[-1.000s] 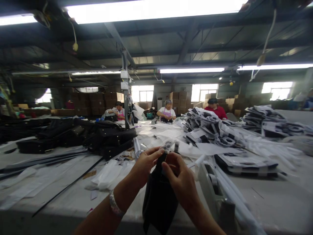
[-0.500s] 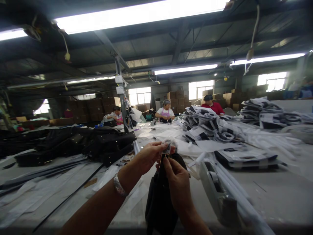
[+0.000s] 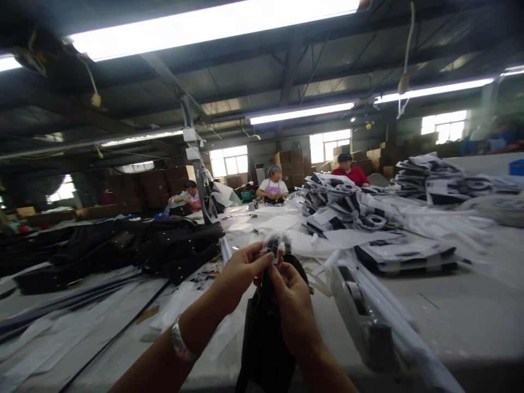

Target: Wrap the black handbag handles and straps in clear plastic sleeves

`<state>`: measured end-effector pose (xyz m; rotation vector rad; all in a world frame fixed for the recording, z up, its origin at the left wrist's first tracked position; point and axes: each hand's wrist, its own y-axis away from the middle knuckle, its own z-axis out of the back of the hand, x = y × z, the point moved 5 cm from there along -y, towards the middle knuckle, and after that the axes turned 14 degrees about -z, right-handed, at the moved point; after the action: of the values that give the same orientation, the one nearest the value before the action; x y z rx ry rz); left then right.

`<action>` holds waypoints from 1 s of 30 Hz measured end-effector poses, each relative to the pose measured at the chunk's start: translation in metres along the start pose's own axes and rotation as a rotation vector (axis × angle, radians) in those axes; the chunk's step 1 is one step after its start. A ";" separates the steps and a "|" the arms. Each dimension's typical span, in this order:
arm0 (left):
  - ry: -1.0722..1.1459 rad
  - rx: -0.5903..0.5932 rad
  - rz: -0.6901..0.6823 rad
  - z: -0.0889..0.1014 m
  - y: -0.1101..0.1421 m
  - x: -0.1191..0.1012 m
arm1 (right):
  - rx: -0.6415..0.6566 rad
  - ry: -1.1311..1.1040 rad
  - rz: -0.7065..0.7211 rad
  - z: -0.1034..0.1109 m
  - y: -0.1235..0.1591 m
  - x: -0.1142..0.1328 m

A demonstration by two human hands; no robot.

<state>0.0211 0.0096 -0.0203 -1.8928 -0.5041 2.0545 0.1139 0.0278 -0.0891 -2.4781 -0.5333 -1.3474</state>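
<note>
In the head view, a black bag hangs or stands upright at the table's front edge, below my hands. From its top a dark strap end rises, wrapped in clear plastic film. My left hand comes in from the left and pinches the film-wrapped end between thumb and fingers. Close against it, my right hand grips the black strap just lower, with its thumb on the near side. The fingertips of both hands meet there and partly hide the strap. A silver bracelet circles my left wrist.
A grey tape dispenser stands right of the bag, beside white tube-like rolls. Black bags are piled at left, near long dark strips. White-wrapped pieces are heaped right of centre. Several co-workers sit across the table.
My hands have shifted slightly left in view along with the whole scene. Gold-coloured metal on the strap, visible before between my fingers, is now covered. My fingers are closer together.
</note>
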 end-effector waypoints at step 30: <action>-0.114 -0.066 -0.041 0.019 0.041 0.008 | 0.023 0.303 0.130 -0.003 0.020 -0.022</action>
<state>0.0022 -0.0246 -0.0445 -1.7924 -0.6396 2.1536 0.1099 0.0044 -0.1070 -2.1905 -0.3103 -1.6121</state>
